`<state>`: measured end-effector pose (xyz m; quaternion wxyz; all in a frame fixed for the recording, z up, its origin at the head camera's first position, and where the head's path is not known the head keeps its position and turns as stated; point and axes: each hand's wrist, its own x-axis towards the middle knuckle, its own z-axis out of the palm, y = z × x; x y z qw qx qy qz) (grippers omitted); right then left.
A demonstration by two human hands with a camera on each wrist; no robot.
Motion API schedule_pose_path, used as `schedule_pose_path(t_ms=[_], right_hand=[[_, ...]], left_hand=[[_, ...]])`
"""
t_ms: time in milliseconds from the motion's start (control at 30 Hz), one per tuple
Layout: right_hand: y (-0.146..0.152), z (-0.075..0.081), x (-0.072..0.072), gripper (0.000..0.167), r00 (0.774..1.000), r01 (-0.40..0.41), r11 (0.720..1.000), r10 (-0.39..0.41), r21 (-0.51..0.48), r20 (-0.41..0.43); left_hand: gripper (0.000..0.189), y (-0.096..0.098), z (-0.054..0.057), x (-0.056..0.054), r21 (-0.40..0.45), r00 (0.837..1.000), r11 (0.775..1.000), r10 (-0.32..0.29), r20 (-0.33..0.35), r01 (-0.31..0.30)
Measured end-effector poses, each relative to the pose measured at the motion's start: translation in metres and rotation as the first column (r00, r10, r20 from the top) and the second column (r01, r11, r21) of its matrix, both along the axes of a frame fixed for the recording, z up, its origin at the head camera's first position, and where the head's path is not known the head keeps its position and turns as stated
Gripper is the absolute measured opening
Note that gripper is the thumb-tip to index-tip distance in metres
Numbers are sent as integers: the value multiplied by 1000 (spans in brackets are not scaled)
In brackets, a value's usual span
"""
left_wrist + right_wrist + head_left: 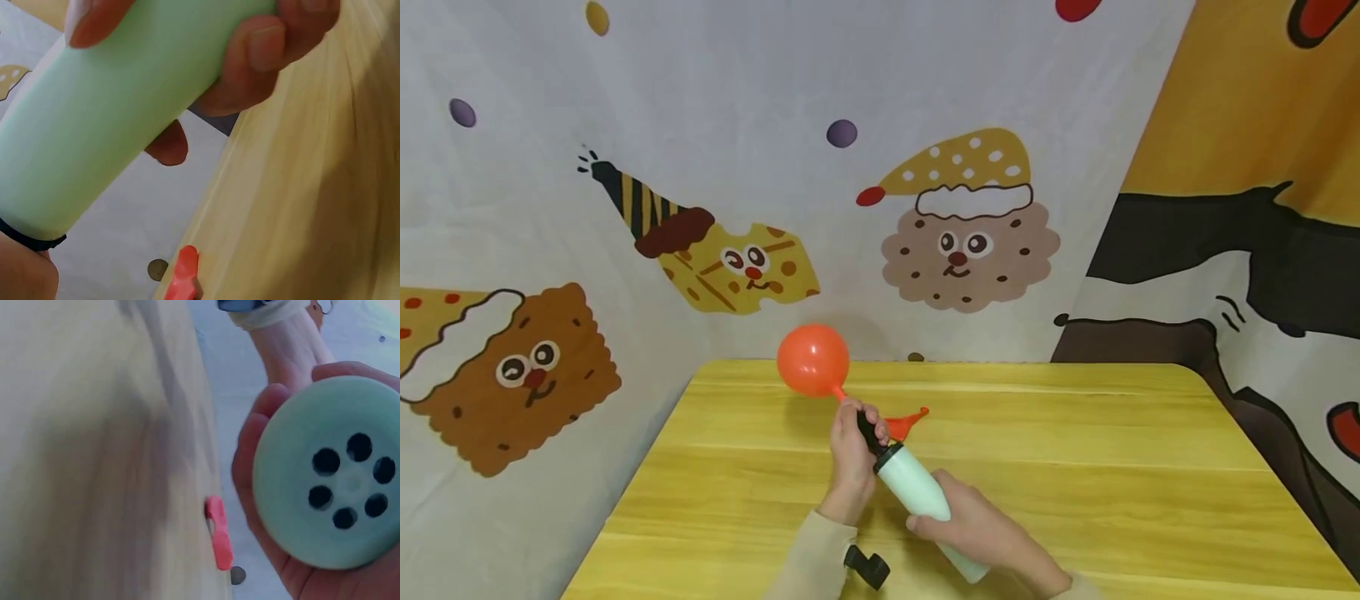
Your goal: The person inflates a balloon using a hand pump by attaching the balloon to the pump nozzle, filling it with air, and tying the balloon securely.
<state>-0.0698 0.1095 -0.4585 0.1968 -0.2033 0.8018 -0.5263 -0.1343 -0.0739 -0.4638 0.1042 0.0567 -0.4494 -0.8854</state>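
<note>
Left hand [852,454] grips pump [913,483] at the black end by the balloon [812,360] neck, likely to seal the joint, while right hand [976,518] grasps the barrel over the counter [1112,475], probably to steady it.

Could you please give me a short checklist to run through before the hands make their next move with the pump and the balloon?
1. Round balloon filled, with no visible tear: ok.
2. Left hand holding the black end of the pump: ok.
3. Right hand wrapped around the green barrel: ok.
4. Balloon neck fully seated on the nozzle: cannot tell; the left hand covers the join.
5. Visible base holes uncovered: ok.
6. Flat balloon lying on the table, not in either hand: ok.
</note>
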Motion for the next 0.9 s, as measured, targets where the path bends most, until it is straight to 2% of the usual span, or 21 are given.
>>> schedule_pose_path(t_ms=[200,333,500,700,900], right_hand=[[-5,2,5,60,998,13,998,-9,-57,69],[5,5,11,60,997,22,1000,-20,-19,70],[23,1,20,52,996,15,1000,-17,27,88],[23,-11,20,45,995,-3,1000,4,-9,95],[23,-11,21,45,998,-1,1000,0,15,56]], left_hand=[[32,-11,10,-10,14,1000,1000,15,3,-16],[32,-21,18,-21,44,999,998,42,-15,-41],[30,-33,22,-31,64,996,994,92,0,-92],[29,-35,19,-31,34,998,997,71,-1,-71],[28,-29,15,-26,27,998,998,53,-29,-52]])
